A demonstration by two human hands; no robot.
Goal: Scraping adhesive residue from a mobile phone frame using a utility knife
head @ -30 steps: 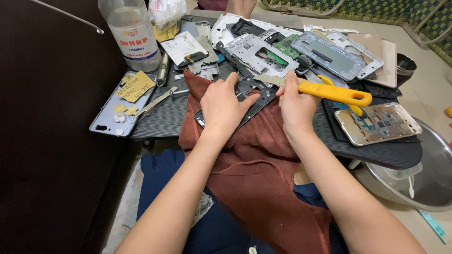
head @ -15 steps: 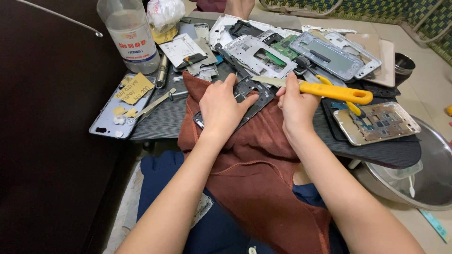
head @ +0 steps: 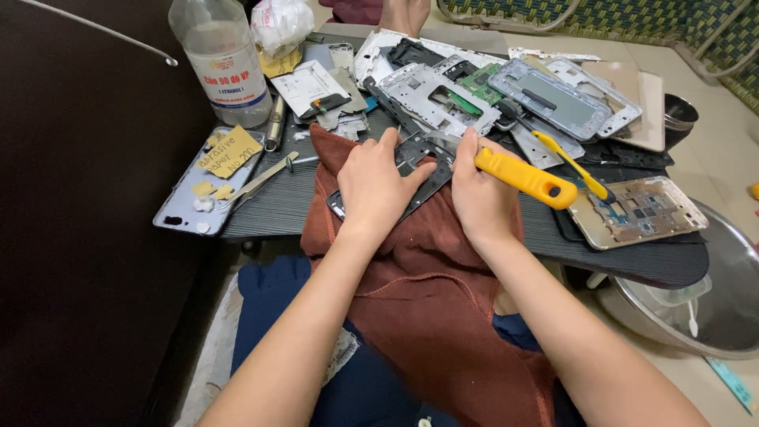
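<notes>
Left hand (head: 378, 186) pins the dark phone frame (head: 417, 162), lying diagonally; right hand (head: 481, 194), fist closed around the yellow tool (head: 525, 177), works its upper-right end.

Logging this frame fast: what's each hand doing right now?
Left hand: open, pressing down on the black phone frame over the brown cloth.
Right hand: closed around the yellow-handled tool.
</notes>
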